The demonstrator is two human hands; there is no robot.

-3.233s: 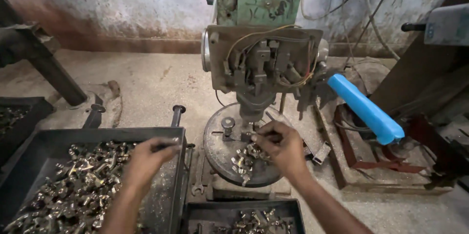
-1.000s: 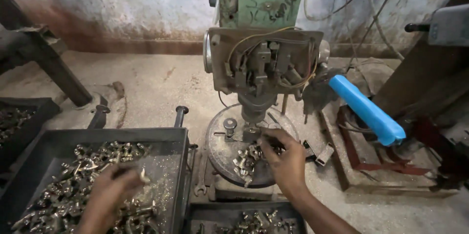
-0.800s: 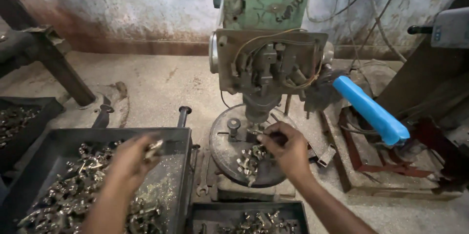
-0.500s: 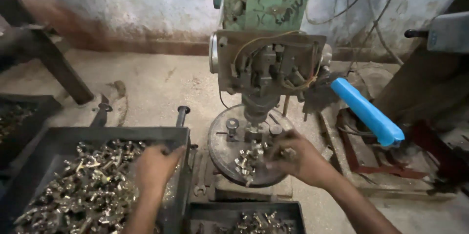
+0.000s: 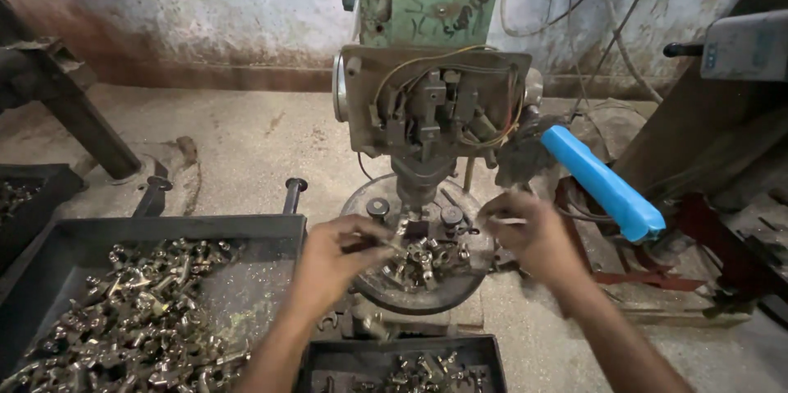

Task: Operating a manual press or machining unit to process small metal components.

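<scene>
The fingers (image 5: 365, 237) of the left hand (image 5: 332, 266) are pinched together over the round plate (image 5: 427, 298) of the drill machine (image 5: 431, 73), closed on what looks like a small brass part (image 5: 392, 242) (motion blur hides its exact shape). The right hand (image 5: 533, 237) hovers just right of the plate, its fingers curled loosely around something thin and pale that is too blurred to identify; I cannot tell how firmly it is gripped.

A small heap of brass fittings (image 5: 423, 262), knobbly and dull gold, lies on the plate, directly beneath the machine's spindle and between two dark round knobs. The plate is worn grey metal, circular and greasy. The machine body above it is chipped green paint over cast metal, with an open panel showing wires and blocky parts.

To the left, a dark rectangular tray (image 5: 271, 233) holds a dense pile of the same brass fittings and glittering shavings. A second dark tray (image 5: 484, 352) sits at the bottom edge, with a few more fittings inside. A smooth blue plastic handle (image 5: 603, 183) slants down on the right. The floor (image 5: 246, 138) is rough, stained concrete.
</scene>
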